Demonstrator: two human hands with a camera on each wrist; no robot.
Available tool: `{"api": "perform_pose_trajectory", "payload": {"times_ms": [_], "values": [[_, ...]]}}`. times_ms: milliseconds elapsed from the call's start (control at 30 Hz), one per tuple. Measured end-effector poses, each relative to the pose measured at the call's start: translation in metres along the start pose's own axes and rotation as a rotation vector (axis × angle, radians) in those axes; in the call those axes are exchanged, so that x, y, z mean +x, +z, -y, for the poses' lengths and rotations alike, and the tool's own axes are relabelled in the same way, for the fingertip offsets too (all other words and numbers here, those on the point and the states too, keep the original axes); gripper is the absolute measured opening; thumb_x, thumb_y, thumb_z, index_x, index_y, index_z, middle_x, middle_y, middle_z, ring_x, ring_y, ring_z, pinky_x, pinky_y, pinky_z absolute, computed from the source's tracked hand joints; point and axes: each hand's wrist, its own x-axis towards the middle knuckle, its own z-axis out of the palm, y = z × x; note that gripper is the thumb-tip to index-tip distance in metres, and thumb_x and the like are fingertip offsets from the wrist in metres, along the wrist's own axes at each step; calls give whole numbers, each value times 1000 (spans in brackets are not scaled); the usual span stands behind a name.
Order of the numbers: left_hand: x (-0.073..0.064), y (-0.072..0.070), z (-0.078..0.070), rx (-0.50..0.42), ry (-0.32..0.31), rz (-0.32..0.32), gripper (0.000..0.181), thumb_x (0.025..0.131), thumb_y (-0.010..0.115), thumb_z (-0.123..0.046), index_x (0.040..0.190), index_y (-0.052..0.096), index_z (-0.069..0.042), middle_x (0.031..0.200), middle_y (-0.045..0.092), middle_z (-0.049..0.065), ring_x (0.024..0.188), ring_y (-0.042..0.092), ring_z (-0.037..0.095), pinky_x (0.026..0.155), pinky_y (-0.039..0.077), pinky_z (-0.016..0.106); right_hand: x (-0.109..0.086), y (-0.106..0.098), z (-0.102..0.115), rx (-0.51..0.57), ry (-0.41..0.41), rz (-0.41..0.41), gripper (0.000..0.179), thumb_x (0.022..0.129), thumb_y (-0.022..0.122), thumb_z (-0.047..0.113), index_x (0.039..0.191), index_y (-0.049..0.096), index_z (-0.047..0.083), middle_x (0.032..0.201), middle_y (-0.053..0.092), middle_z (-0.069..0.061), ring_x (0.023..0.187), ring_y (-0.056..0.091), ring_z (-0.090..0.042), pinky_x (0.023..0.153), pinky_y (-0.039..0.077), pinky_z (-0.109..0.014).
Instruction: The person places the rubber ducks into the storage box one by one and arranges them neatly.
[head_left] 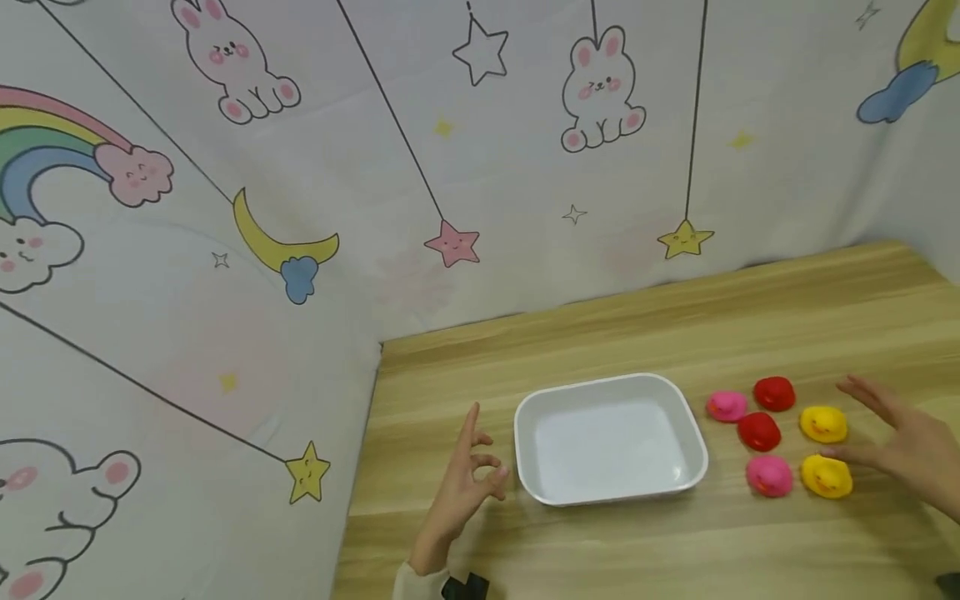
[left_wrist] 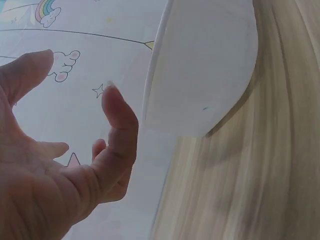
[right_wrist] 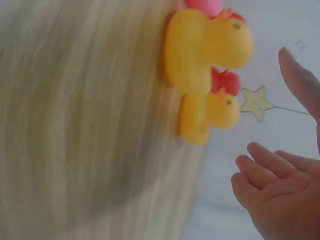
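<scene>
A white rectangular tray lies on the wooden table with nothing inside. Just left of it, apart from its wall, hovers my left hand, its fingers loosely bent and holding nothing. To the tray's right sit several rubber ducks: a yellow duck, a nearer yellow duck, a red duck, another red duck, a pink duck and a nearer pink duck. My right hand is beside the yellow ducks, thumb and fingers spread apart, with nothing held.
The wood-grain table reaches back to a white cloth backdrop printed with bunnies, stars and moons. The cloth also runs along the table's left side. A dark wrist strap shows at the left sleeve.
</scene>
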Motion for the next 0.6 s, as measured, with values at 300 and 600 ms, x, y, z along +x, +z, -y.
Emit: {"api": "perform_pose_trajectory", "payload": {"times_ms": [300, 600], "values": [[5, 10, 8, -149, -154, -51, 89, 89, 66, 3, 160, 13, -6, 118, 34, 20, 83, 55, 14, 64, 61, 26, 23, 0, -35, 18, -42, -27, 112, 69, 90, 0, 149, 15, -19, 126, 39, -50, 107, 39, -63, 97, 38, -69], [7, 30, 20, -250, -252, -45, 72, 87, 64, 9, 152, 31, 6, 114, 50, 20, 79, 63, 15, 64, 62, 28, 29, -1, -62, -121, -26, -15, 110, 57, 95, 3, 140, 27, -22, 109, 44, -41, 91, 45, -52, 70, 38, -26]]}}
